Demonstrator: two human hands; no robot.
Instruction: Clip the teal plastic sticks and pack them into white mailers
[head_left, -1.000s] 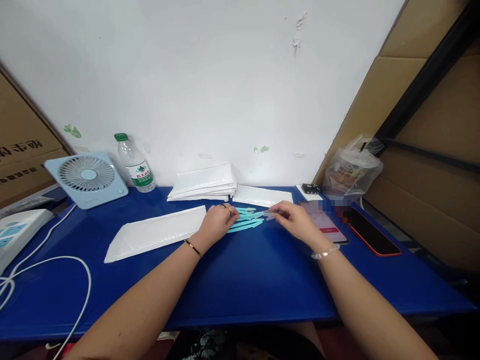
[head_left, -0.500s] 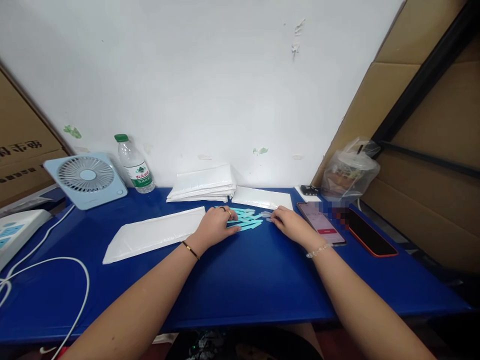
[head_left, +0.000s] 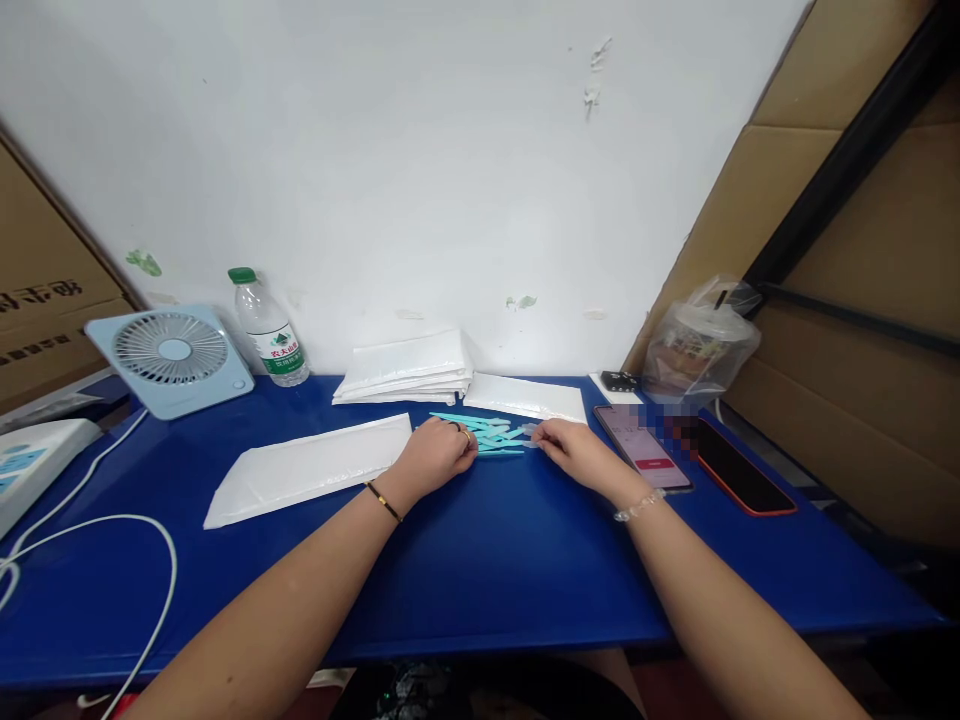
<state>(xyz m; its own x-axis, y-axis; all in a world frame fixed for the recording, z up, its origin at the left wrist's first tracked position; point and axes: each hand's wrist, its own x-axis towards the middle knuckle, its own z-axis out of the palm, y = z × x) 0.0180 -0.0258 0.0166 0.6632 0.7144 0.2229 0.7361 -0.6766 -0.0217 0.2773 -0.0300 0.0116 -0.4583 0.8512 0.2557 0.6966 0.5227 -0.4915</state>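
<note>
Several thin turquoise plastic sticks (head_left: 491, 432) lie in a loose, criss-crossed pile on the blue table. At the pile's left side, my left hand (head_left: 439, 450) is closed, thumb against curled fingers, on the end of a turquoise stick (head_left: 502, 453) that points to the right. Small clear plastic pieces (head_left: 529, 441) are at the pile's right end. My right hand (head_left: 566, 445) pinches one of them between thumb and fingers; its exact shape is too small to make out. A white padded envelope (head_left: 307, 470) lies flat, left of my left hand.
Stacked white envelopes (head_left: 405, 367) and another envelope (head_left: 525, 397) lie by the wall. Two phones, one lit (head_left: 645, 450) and one red-edged (head_left: 742, 468), are at right, before a bagged drink cup (head_left: 697, 345). A fan (head_left: 171, 355), water bottle (head_left: 270, 330) and white cable (head_left: 174, 570) are left.
My left hand's fingers have drawn together, and the nearest turquoise stick now lies flatter and lower. My right hand has shifted slightly left, still pinching.
</note>
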